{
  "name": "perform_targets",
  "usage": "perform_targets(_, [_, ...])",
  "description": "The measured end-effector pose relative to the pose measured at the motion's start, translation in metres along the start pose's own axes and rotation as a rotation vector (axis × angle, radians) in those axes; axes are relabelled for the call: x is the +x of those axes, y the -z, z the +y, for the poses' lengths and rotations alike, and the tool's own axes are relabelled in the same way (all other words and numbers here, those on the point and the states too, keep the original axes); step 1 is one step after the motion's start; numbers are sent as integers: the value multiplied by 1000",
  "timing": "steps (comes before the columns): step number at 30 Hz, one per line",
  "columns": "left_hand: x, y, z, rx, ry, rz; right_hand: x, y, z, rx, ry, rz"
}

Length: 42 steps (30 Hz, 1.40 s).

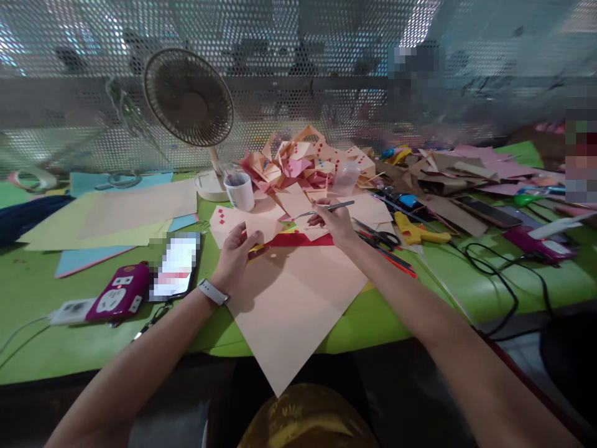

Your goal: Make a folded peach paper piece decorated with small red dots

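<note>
My left hand, with a watch band at the wrist, pinches a small piece of peach paper between thumb and fingers. In my right hand is a pair of thin metal tweezers, its tip pointing left toward that piece. Beneath both hands lies a large peach sheet, one corner hanging past the table's front edge. A red strip crosses its far part. Close to my left hand, another peach piece bears red diamond shapes. Whether the tweezer tips grip anything is too small to tell.
Behind my hands rises a heap of folded peach paper, beside a white cup and a fan. To the right lie scissors, a yellow glue gun and cables. A phone and purple power strip sit left.
</note>
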State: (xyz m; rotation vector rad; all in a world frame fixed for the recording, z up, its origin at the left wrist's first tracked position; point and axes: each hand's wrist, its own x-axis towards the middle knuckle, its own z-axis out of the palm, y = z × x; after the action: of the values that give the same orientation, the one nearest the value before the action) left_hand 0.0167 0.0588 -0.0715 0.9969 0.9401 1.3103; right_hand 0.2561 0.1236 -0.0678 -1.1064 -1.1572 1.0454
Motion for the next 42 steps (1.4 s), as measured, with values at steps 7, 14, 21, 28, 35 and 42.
perform_targets(7, [-3,-3,-2,-13,7,13,-17,-8,-16,102,50,4])
perform_targets(14, [-15,-13,0,51,11,-95,-46,-30,-26,169,106,-63])
perform_targets(21, [-23,-19,1,73,3,-152,-57,-35,-29,166,163,-88])
perform_targets(28, [-22,-19,0,66,1,-161,-58,-35,-30,142,184,-71])
perform_targets(35, [-23,-19,-2,43,-9,-163,-67,-40,-30,131,194,-20])
perform_targets(42, [-24,-19,-4,48,-2,-180,-68,-41,-29,120,208,5])
